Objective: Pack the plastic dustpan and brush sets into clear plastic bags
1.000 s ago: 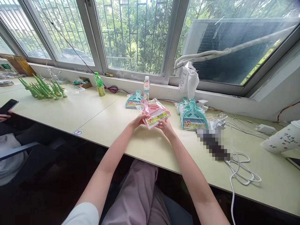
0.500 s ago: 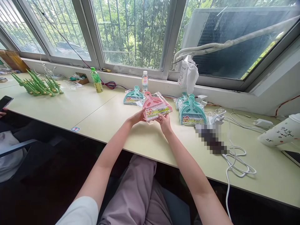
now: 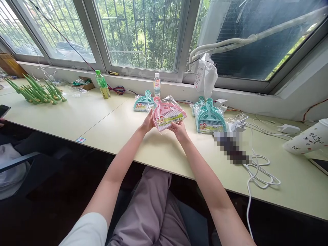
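Note:
A pink dustpan and brush set [image 3: 169,114], wrapped in clear plastic with a printed label, is held tilted above the table. My left hand [image 3: 148,122] grips its left edge, and some of the fingers are hidden behind it. At its lower right edge, my right hand [image 3: 178,130] pinches the wrapper and pan. Just behind on the left lies a wrapped teal dustpan set [image 3: 144,102]. Over to the right is a stack of teal dustpan sets [image 3: 210,118], with another teal set [image 3: 199,106] partly behind it.
A clear bottle [image 3: 157,85] and a green drink bottle [image 3: 102,84] stand toward the window. Green stems [image 3: 38,92] lie at far left. White cables [image 3: 263,174], a blurred object and a white cup [image 3: 307,138] occupy the right. Another person's hand with a phone [image 3: 3,111] shows at the left edge.
The pink set has turned slightly and shifted a little left in my hands, with its left side lower. My left hand has slid up along its left edge. The whole view has shifted slightly.

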`<state>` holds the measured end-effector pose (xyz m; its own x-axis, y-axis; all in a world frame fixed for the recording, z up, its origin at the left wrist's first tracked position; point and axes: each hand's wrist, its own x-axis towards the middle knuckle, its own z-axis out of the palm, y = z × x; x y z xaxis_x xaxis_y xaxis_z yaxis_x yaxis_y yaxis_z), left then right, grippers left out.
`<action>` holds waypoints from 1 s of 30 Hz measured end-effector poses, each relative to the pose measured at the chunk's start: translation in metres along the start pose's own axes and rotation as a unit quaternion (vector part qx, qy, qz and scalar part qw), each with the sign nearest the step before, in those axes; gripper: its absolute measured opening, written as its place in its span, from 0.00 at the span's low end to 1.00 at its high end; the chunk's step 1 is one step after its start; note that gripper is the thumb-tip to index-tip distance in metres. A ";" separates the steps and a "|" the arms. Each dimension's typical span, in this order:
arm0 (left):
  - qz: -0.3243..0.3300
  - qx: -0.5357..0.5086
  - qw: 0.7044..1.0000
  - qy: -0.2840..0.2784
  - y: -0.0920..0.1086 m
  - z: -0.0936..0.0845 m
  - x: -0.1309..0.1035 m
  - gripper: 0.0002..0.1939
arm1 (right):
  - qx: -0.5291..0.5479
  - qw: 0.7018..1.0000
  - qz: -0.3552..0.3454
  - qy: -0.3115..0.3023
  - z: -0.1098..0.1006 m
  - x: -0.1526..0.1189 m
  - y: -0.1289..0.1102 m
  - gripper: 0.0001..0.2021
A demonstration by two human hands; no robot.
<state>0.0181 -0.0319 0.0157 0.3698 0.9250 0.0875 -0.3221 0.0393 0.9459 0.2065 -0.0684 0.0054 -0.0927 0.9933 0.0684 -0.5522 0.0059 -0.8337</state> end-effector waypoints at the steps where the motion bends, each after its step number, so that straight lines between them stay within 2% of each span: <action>1: -0.001 0.001 1.000 -0.002 0.000 0.002 -0.001 0.40 | 0.002 1.000 0.000 0.002 0.000 0.000 -0.001 0.20; 7: 0.005 0.005 0.999 -0.031 0.002 0.011 -0.006 0.35 | 0.014 0.999 -0.037 0.011 0.006 -0.005 -0.001 0.19; 12: 0.006 0.030 0.999 -0.036 0.003 0.017 -0.010 0.29 | 0.004 1.000 -0.011 0.026 0.002 0.000 -0.004 0.19; 16: 0.019 0.059 0.997 -0.042 0.004 0.020 -0.012 0.31 | -0.001 0.999 0.027 0.021 -0.005 0.004 -0.008 0.21; 25: 0.013 0.096 0.994 -0.052 0.003 0.018 -0.013 0.34 | -0.010 0.999 0.033 0.035 -0.009 0.006 -0.003 0.17; 30: -0.005 0.108 0.991 -0.075 0.003 0.019 -0.013 0.37 | -0.014 0.995 0.046 0.088 -0.011 0.009 0.004 0.15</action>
<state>0.0286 -0.0513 0.0230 0.5026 0.8578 0.1077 -0.1302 -0.0481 0.9903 0.2128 -0.0579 -0.0037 0.0062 0.9947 -0.1028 -0.5243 -0.0843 -0.8473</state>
